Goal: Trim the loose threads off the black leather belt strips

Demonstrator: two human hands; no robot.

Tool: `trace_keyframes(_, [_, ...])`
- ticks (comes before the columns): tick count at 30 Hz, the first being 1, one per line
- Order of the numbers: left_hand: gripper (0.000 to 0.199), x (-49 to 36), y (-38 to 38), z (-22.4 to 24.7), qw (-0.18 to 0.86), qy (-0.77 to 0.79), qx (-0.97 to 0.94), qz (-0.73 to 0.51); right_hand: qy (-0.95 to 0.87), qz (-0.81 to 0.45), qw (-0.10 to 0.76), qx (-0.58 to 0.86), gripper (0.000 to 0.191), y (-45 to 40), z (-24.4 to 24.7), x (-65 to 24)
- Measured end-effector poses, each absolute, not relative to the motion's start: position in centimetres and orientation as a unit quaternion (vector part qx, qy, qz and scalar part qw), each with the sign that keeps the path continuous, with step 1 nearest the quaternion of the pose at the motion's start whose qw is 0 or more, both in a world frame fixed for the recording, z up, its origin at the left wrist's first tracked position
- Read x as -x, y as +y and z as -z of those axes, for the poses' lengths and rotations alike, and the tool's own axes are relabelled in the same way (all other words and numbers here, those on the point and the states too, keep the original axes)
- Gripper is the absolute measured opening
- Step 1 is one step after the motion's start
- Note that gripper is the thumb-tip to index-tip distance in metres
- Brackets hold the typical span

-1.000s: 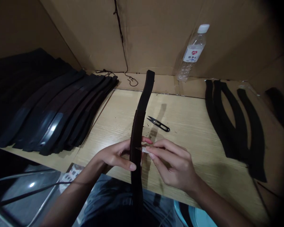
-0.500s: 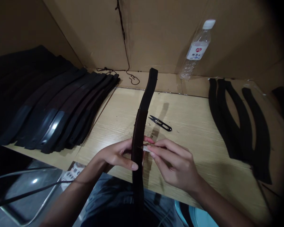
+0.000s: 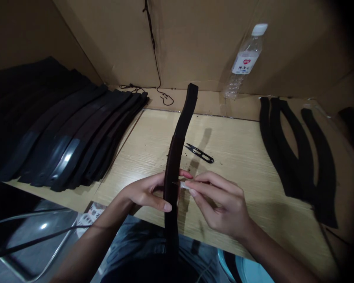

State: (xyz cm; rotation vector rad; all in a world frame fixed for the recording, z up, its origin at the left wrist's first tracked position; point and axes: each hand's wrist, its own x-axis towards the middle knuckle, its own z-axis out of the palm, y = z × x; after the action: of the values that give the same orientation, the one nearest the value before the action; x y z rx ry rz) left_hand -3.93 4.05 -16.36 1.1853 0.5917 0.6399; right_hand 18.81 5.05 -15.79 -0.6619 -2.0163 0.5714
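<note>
A long, curved black strip (image 3: 185, 110) with a dark brown wrapped section (image 3: 174, 157) stands slanted before me, its lower end near my lap. My left hand (image 3: 149, 194) is closed around the lower part of the wrap, thumb on the near face and fingertips showing on the far side. Between thumb and fingers of my right hand (image 3: 221, 200) is a small white piece (image 3: 185, 184), with a thin dark point reaching the wrap's right edge; its exact kind is unclear. Black thread snips (image 3: 200, 153) lie on the table just right of the strip.
Many similar strips (image 3: 67, 137) are piled at the left. Several plain black strips (image 3: 295, 153) lie at the right. A plastic bottle (image 3: 246, 61) leans by the cardboard wall (image 3: 194, 43), where dark cord (image 3: 155, 59) hangs. A light-blue container (image 3: 250, 269) sits below the table edge.
My right hand has shifted slightly to the right with the white piece. The strip's upper end has tipped a little to the right; my left hand keeps its hold.
</note>
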Motion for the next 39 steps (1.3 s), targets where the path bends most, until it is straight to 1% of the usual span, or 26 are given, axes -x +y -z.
trace_keyframes(6, [0.073,3.94,4.02,16.08,0.738,0.288,-0.542,-0.281,-0.829,-0.213,0.436,0.277,0.022,4.97,15.85,-18.55])
trace_keyframes(11, [0.076,4.00,3.98,16.29,0.740,0.279,-0.541,-0.285,-0.824,-0.216,0.453,0.265,0.021,5.00,15.66,-18.53])
trace_keyframes(17, [0.076,4.02,4.07,16.47,0.742,0.270,-0.550,-0.270,-0.836,-0.194,0.438,0.268,0.021,4.97,15.78,-18.60])
trace_keyframes(25, [0.077,4.17,4.09,16.46,0.742,0.271,-0.553,-0.265,-0.830,-0.228,0.433,0.268,0.022,5.10,15.91,-18.63])
trace_keyframes(30, [0.076,4.03,4.05,16.42,0.737,0.271,-0.555,-0.275,-0.817,-0.245,0.449,0.266,0.022,4.99,16.08,-18.72])
trace_keyframes(34, [0.074,3.96,4.04,16.20,0.739,0.271,-0.551,-0.279,-0.820,-0.254,0.438,0.268,0.023,5.06,16.05,-18.72])
trace_keyframes(39, [0.074,4.13,4.17,16.22,0.743,0.270,-0.545,-0.278,-0.798,-0.270,0.467,0.270,0.024,5.22,15.61,-18.79])
